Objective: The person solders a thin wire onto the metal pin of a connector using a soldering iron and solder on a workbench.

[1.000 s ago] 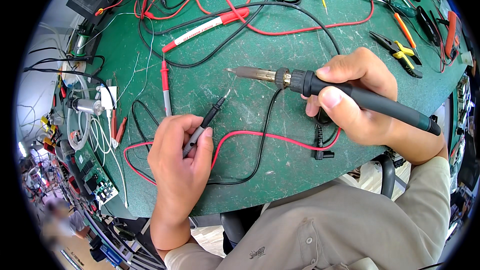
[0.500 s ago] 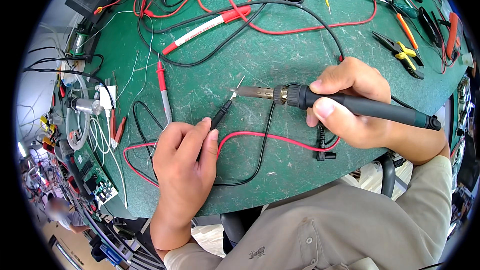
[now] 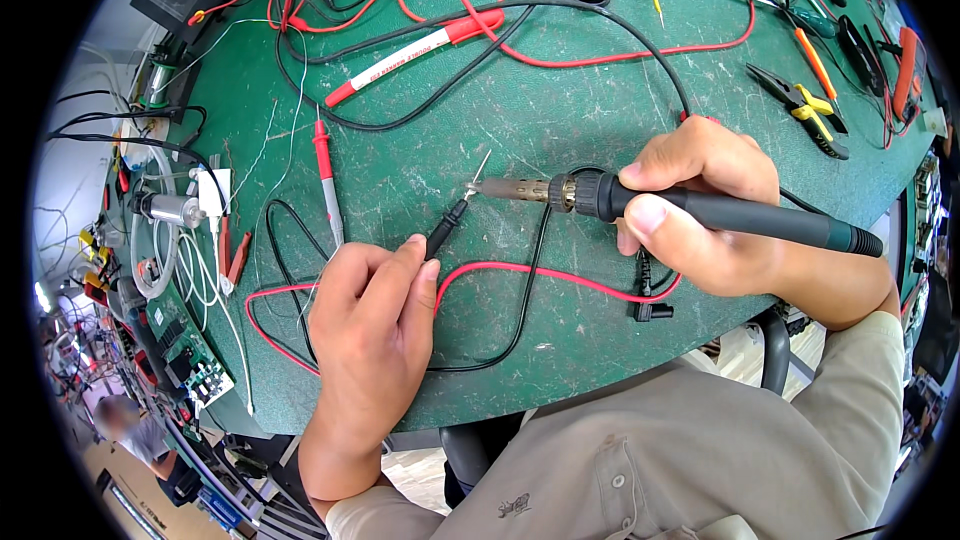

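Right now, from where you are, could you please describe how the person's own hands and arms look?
The left hand and right hand are bare, with no glove, ring or watch showing. The forearms are uncovered too; khaki sleeves end near the elbows, matching the buttoned shirt.

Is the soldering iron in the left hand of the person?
No, the right hand holds the soldering iron; the left hand holds a black probe.
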Motion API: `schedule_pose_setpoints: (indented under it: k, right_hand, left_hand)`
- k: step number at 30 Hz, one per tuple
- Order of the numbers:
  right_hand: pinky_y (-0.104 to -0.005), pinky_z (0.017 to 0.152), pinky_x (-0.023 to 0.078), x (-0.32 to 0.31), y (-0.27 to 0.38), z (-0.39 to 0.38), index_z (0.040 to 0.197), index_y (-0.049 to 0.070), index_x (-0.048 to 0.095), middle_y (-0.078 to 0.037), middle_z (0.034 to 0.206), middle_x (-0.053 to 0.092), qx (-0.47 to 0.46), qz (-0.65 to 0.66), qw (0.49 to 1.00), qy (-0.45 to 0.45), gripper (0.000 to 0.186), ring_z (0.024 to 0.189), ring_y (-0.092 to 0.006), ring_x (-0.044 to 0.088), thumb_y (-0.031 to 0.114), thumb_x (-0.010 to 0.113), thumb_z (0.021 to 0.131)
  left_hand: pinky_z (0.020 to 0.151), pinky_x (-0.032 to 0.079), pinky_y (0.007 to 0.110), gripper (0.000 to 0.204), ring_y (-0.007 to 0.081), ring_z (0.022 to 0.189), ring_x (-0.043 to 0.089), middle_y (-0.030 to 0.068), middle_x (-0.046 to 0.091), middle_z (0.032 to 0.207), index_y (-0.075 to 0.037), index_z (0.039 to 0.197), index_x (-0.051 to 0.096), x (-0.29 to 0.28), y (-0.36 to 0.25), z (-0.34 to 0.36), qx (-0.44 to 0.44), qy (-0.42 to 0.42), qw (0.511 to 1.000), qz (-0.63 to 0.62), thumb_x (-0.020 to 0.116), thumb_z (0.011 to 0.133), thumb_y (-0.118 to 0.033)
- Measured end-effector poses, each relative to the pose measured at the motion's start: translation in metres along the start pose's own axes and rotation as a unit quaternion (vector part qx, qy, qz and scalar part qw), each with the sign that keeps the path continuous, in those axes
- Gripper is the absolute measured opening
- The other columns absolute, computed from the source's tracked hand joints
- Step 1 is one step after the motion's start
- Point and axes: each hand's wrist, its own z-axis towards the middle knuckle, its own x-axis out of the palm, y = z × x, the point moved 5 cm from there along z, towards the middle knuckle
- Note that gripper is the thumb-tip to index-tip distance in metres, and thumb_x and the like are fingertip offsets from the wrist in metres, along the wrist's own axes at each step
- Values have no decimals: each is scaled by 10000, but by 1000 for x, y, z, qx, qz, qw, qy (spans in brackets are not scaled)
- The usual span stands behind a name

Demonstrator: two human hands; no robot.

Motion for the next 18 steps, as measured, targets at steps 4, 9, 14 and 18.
schedule_pose_setpoints:
  k: [4,9,14,18]
  right_hand:
    - [-291,526,530,0,-1,0,1017,-35,520,-125,776,643,-9,-5,1000,5,139,643,-178,701,19,610,926]
    - [-288,525,528,0,-1,0,1019,-34,520,-125,773,643,-11,-5,1000,7,139,645,-175,700,11,610,924]
    - [-285,525,527,-1,-2,-1,1015,-32,520,-125,767,648,-14,-10,1000,5,140,647,-170,698,12,615,923]
    - [-283,524,525,0,-1,0,1010,-29,520,-124,764,651,-7,-1,1000,0,141,645,-167,697,16,621,922]
  left_hand:
    - [584,453,324,222,217,656,566,91,571,808,27,1025,716,0,1,-1,2,-2,1000,0,765,809,8]
    - [584,454,325,223,217,657,568,91,571,807,26,1024,717,0,1,0,0,-3,1000,0,767,807,8]
    - [582,455,322,230,214,651,565,88,569,797,29,1027,718,0,0,0,0,-4,1000,-3,769,803,15]
    - [580,454,322,233,213,648,564,87,567,790,29,1029,719,0,0,0,-2,-3,1000,-3,769,802,18]
